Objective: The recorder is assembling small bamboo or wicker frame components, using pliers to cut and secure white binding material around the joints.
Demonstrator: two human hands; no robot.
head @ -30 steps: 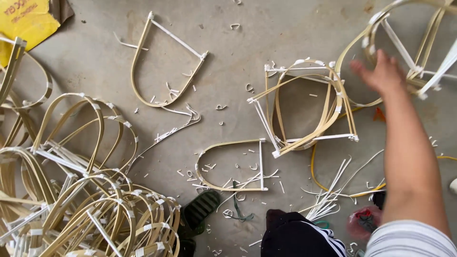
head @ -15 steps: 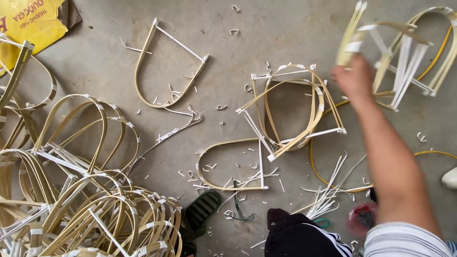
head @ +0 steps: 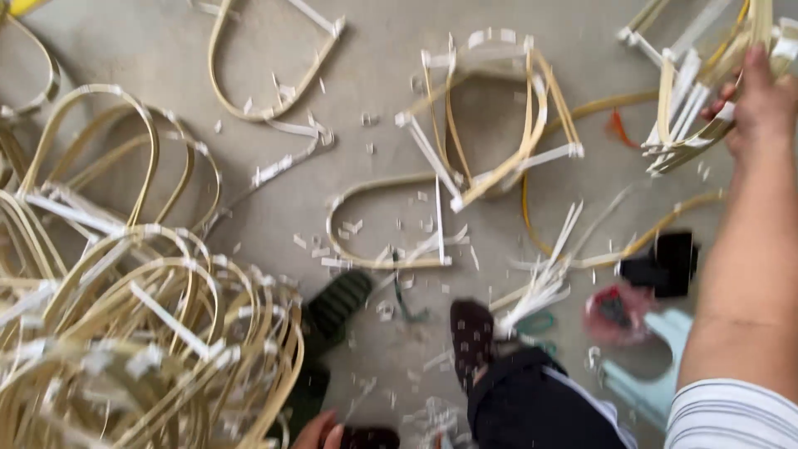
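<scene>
The left hand (head: 320,432) shows only as fingertips at the bottom edge, beside a dark object; whether its grip is closed on anything cannot be told. Just beyond it lie a green slipper (head: 337,303) and a dark dotted one (head: 472,328), and to its left a big heap of bent cane hoops (head: 150,333), stacked loosely as finished pieces would be. Farther out the right hand (head: 761,104) reaches forward with the arm stretched, its grip closed around a bundle of taped cane frames (head: 694,108), lifted clear of the concrete floor (head: 166,50) and tilted, probably so the loops hang free of those below. Left of that grip a stack of D-shaped frames (head: 490,133) rests flat, with white tape scraps (head: 366,120) scattered around it.
</scene>
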